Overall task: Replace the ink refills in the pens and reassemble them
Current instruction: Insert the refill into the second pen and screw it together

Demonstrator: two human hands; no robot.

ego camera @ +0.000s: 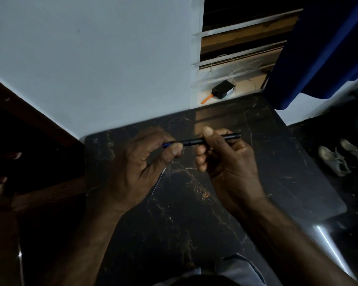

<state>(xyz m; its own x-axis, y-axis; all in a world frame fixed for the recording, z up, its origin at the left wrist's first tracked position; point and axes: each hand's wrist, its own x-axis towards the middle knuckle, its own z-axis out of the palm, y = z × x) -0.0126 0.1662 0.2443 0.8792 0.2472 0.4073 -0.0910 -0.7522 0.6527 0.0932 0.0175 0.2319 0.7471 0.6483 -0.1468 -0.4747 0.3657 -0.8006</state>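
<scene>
Both hands sit mid-frame over the desk (pixel 256 182): right hand (pixel 221 159) curled round the black pen barrel (pixel 194 141), left hand (pixel 145 159) pinching what's prob. the blue refill (pixel 166 144) at its end. Seating it & closing the pen are left to do.

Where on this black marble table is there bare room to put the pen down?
The left hand and right hand crowd mid-table, holding the black pen. Bare black marble table lies in the back strip along the white wall, to the right of the right hand, and nearer you than the hands.
</scene>
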